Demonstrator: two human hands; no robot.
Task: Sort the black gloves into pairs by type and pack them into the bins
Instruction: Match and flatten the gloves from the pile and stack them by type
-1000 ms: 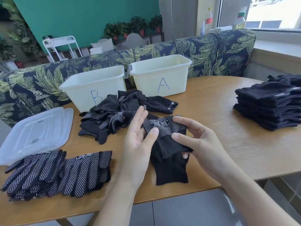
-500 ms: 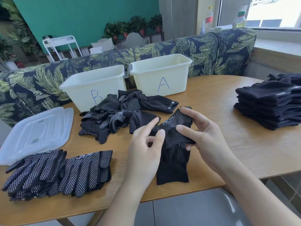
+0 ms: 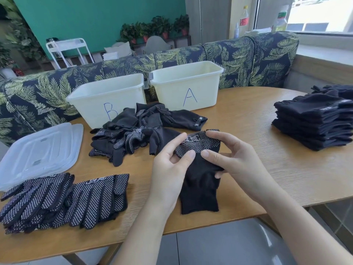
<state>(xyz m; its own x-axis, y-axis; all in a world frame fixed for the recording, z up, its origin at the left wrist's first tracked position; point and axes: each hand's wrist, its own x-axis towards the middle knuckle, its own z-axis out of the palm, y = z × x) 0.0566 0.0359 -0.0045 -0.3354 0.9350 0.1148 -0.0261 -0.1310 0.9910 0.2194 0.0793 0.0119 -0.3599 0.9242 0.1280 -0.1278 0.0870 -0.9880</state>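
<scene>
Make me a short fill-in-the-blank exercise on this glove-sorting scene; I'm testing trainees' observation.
1. The bin on the left is marked with the letter ____.
2. Both hands, left hand and right hand, hold one dotted glove above the ____.
3. The clear lids lie to the ____ of the loose glove pile.
4. The neat stack of plain gloves sits at the table's ____ end.

Missing words: B; table; left; right

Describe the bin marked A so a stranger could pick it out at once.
On the wooden table, two cream plastic bins stand side by side before the leaf-print sofa. Bin A is the right-hand one, marked with a blue handwritten A; its neighbour, bin B, carries a B.
</scene>
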